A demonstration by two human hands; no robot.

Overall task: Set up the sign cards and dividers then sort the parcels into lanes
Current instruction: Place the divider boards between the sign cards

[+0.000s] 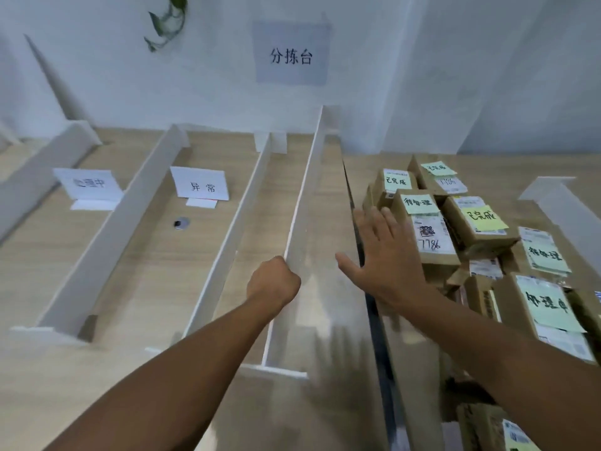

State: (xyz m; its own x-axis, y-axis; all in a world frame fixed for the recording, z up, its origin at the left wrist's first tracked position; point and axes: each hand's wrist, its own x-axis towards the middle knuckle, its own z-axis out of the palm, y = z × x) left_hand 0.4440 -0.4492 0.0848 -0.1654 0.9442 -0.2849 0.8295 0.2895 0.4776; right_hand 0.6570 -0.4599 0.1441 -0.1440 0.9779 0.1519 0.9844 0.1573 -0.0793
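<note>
Left hand [273,281] grips divider [315,196] edge, parcels [432,236] beside

Both arms are a person's, bare from the wrists back to where the picture's lower edge cuts them off. The left forearm [169,379] is long and lean, its outline slightly blurred. The left hand [273,281] shows its back and a row of rounded knuckles. The right forearm [487,353] is equally slim. The right hand [387,255] shows its back, faintly ridged with tendons, and the fingers [369,222] and thumb are bare, their tips softened by blur.
</note>
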